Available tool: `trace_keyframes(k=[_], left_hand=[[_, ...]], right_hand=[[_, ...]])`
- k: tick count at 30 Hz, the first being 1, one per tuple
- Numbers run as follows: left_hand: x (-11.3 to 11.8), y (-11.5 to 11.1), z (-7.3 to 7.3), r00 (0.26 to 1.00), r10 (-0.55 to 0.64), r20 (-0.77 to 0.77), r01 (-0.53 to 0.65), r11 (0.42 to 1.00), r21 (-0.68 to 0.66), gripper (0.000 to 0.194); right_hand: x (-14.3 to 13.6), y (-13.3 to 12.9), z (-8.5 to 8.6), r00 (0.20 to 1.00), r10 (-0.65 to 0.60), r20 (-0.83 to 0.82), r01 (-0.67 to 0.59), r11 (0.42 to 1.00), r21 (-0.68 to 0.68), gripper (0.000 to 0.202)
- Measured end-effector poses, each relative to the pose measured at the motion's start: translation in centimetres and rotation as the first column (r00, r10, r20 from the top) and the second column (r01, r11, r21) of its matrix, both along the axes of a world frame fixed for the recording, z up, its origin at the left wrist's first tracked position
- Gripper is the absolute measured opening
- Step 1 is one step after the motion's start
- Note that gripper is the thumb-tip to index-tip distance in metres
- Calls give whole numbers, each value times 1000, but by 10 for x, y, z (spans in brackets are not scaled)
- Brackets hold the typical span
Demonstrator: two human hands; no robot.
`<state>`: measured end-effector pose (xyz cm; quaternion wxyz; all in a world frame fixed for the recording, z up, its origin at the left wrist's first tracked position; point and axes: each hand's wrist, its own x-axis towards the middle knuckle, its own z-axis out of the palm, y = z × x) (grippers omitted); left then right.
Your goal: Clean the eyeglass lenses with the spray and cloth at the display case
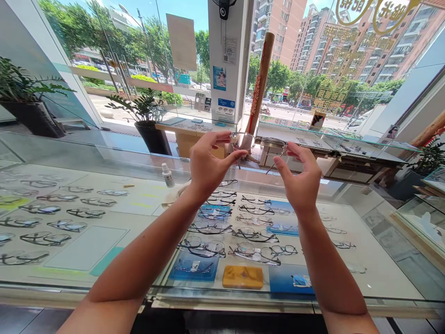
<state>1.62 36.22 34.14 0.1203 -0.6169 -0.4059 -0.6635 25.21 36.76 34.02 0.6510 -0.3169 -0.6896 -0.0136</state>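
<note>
A pair of thin-framed eyeglasses is held up above the glass display case, its lenses toward the window. My left hand pinches its left end between thumb and fingers. At the right end, the thumb and fingers of my right hand grip the frame near the hinge. Both temples are unfolded and point down toward me. Below the hands, rows of eyeglasses lie inside the case, with a yellow case near the front edge.
A small white spray bottle stands on the glass counter left of my hands. Beyond are a potted plant, a wooden post and another display case. Large windows look onto a street.
</note>
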Motion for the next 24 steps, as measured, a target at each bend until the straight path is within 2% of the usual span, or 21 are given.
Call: trace_keyframes(k=[17,24], left_hand=[[0,-5,3,997,62,-51,-59,997,54,54],[-1,0,1,1000,-15,-5,15,1000,7,53]], right_hand=[[0,4,-4,1000,22,-4,-22,999,-25,41],[-1,0,-2,1000,2,-1,-2,1000,11,37]])
